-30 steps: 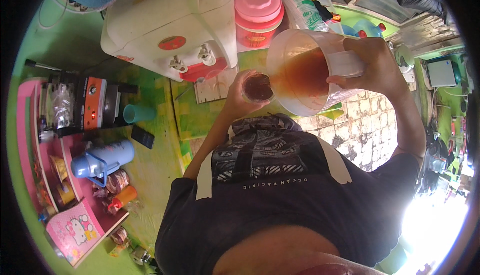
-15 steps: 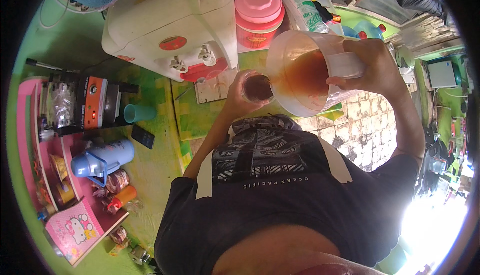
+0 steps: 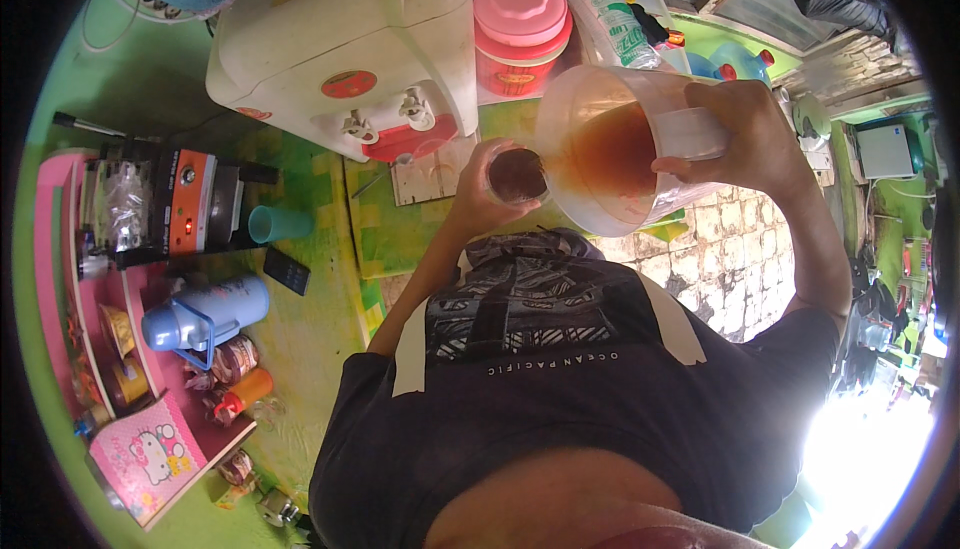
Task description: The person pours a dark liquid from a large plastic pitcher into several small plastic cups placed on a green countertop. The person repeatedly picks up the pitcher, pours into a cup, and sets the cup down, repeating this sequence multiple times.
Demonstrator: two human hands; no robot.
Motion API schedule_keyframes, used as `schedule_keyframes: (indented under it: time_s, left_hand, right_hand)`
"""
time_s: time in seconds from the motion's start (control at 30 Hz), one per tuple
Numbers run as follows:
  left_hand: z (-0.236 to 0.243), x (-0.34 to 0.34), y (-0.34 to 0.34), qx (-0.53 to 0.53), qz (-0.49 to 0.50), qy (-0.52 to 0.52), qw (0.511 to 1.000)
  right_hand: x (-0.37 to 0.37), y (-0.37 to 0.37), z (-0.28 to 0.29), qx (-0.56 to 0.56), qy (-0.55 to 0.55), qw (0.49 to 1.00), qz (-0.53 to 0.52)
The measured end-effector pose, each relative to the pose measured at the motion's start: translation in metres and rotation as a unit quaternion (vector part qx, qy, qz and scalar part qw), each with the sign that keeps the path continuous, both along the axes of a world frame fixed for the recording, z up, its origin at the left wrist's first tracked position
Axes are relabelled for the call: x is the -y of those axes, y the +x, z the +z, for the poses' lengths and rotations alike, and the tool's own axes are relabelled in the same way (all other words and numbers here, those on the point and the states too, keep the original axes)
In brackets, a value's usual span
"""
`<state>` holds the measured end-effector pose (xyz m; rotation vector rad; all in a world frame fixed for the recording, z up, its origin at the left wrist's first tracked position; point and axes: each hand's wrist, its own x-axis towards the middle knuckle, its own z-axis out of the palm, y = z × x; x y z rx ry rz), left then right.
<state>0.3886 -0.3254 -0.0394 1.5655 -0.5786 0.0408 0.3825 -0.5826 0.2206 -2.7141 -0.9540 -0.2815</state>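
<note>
The right hand [image 3: 742, 137], grip closed, held a tilted plastic pitcher [image 3: 590, 144] by its handle [image 3: 692, 133]; the left hand [image 3: 480, 197] curled its grip round a cup [image 3: 517, 176] beside the rim. Pouring seemed in hand, needing steady aim.

Pitcher [image 3: 598, 95] – smooth translucent plastic; shirt [image 3: 570, 414] – matt cloth.

The view is turned slightly clockwise: the water dispenser [image 3: 340, 44] and the pink-and-red bucket [image 3: 521, 41] now sit a little further toward 3 o'clock, the pink notebook [image 3: 150, 457] slightly toward 11. The clear pitcher [image 3: 592, 92] has its upper rim slightly nearer 6 o'clock.
</note>
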Motion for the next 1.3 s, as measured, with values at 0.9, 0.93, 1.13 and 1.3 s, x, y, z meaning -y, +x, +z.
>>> schedule_keyframes:
  time_s: [0.9,0.93,1.13,1.3]
  left_hand:
    - [0.017,-0.01,-0.005,0.04,0.049,0.072,0.995]
    - [0.017,-0.01,-0.005,0.019,0.044,0.056,0.997]
    - [0.017,-0.013,-0.008,-0.047,0.035,0.02,0.998]
    - [0.009,-0.024,-0.01,-0.007,0.075,0.077,0.994]
  right_hand:
    - [0.032,0.005,-0.027,-0.093,0.052,0.988,-0.11]
    - [0.035,0.004,-0.038,-0.1,0.072,0.985,-0.123]
    - [0.054,-0.006,-0.111,-0.151,0.366,0.9,-0.183]
    - [0.072,-0.022,-0.179,-0.155,0.479,0.816,-0.283]
